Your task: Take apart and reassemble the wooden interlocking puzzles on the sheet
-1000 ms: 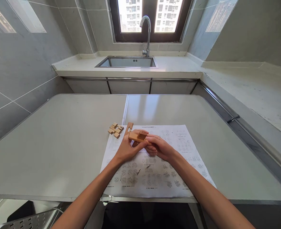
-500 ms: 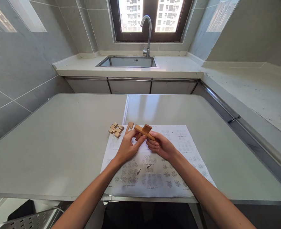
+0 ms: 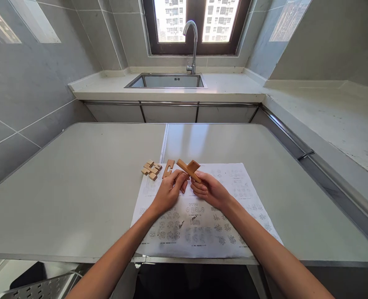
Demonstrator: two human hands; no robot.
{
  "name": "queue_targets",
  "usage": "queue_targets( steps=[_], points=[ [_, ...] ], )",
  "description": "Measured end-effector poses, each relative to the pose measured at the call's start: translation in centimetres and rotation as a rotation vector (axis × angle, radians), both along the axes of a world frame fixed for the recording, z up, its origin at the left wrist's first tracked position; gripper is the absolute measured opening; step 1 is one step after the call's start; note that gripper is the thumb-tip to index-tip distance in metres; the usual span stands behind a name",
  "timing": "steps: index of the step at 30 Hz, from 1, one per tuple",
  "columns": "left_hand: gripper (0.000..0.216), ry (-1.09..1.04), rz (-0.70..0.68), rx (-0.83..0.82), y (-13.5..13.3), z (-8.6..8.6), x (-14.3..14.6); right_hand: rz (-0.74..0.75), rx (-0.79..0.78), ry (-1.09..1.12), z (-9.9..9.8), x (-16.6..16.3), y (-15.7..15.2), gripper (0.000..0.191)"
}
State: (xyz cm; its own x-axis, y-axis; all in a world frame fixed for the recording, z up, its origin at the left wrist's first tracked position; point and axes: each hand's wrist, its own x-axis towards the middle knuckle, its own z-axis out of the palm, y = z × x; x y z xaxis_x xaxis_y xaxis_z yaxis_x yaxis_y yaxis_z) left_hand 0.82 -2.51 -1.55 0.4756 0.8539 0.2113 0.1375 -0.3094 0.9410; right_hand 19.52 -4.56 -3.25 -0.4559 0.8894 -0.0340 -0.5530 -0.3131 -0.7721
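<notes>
My right hand (image 3: 209,190) is closed on a pair of crossed wooden puzzle pieces (image 3: 188,168), holding them a little above a printed instruction sheet (image 3: 202,224). My left hand (image 3: 169,192) sits just beside it, fingers curled with the tips touching the lower piece. A single notched wooden piece (image 3: 169,167) lies on the sheet's far left corner. A small cluster of joined wooden pieces (image 3: 151,169) rests on the table to its left.
The sheet lies on a grey table (image 3: 77,187) near its front edge. Beyond it runs a counter with a steel sink (image 3: 166,81) and a tap (image 3: 192,41) under a window. A second counter (image 3: 327,116) runs along the right.
The held wooden pieces have risen and tilted, moving slightly right. My left hand has slid off the top of them and now only touches from below-left.
</notes>
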Motion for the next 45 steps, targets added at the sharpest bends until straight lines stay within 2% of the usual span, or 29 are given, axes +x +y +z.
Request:
queue_targets(
  steps=[8, 15, 23, 29, 36, 40, 45],
  points=[
    [0.044, -0.104, -0.033, -0.049, 0.48, -0.21, 0.15, -0.012, 0.015, 0.03, 0.19, -0.21, -0.14, 0.041],
    [0.041, -0.058, 0.117, 0.053, -0.12, -0.31, 0.38, -0.025, 0.024, 0.056, 0.19, -0.29, -0.02, 0.044],
    [0.046, -0.178, 0.005, -0.092, 0.47, -0.27, 0.37, -0.02, 0.049, 0.026, -0.07, -0.28, -0.11, 0.045],
    [0.043, -0.191, 0.051, -0.047, 0.31, -0.31, 0.55, -0.028, 0.067, 0.021, 0.09, -0.26, -0.07, 0.046],
    [0.045, -0.216, 0.056, -0.095, 0.48, -0.48, 0.55, -0.043, 0.067, 0.023, -0.07, -0.29, 0.0, 0.044],
    [0.047, -0.205, -0.001, -0.164, 0.5, -0.13, 0.39, -0.011, 0.063, 0.0, -0.13, -0.17, -0.01, 0.051],
    [0.051, -0.283, -0.096, -0.369, 0.66, -0.53, 0.23, 0.062, 0.068, -0.033, -0.18, -0.01, -0.01, 0.056]
  ],
)
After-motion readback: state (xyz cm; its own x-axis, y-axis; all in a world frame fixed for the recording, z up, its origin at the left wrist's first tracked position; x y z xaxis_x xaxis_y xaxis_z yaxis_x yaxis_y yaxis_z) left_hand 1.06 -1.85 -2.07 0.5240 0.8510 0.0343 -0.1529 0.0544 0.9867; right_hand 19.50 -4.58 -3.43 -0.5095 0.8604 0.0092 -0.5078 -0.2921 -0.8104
